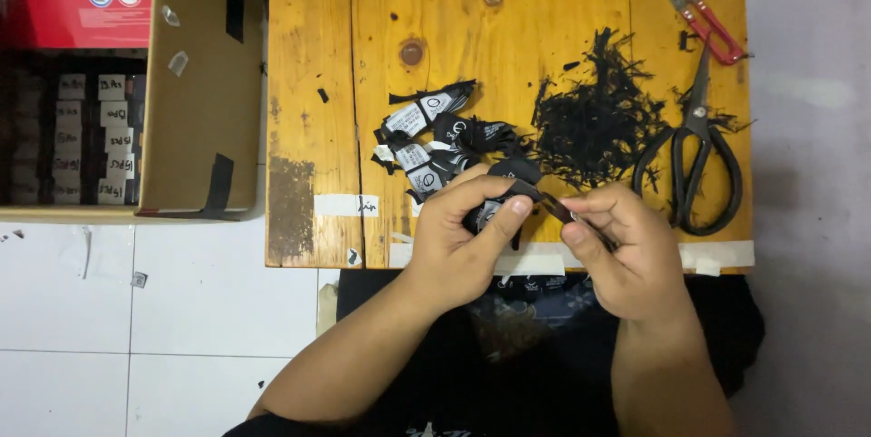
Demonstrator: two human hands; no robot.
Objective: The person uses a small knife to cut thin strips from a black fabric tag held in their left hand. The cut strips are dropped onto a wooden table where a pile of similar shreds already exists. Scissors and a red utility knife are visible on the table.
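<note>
Two bare hands work at the near edge of a wooden worktop. Left hand is closed around a bunch of black fabric labels, thumb pressed across the front of them. Right hand pinches a thin dark strip between thumb and forefinger; the strip runs from the bunch to this hand. Whether a small tool lies in the right hand cannot be told.

Just beyond the hands, a loose pile of black and white labels lies on the worktop. To its right sits a heap of black thread trimmings. Large black scissors lie near the right edge, blades pointing away, handles toward the person. Small red-handled snips lie beyond them at the far right corner. Strips of white tape mark the near edge. An open cardboard box stands well to the left on the tiled floor, holding rows of tagged dark items.
</note>
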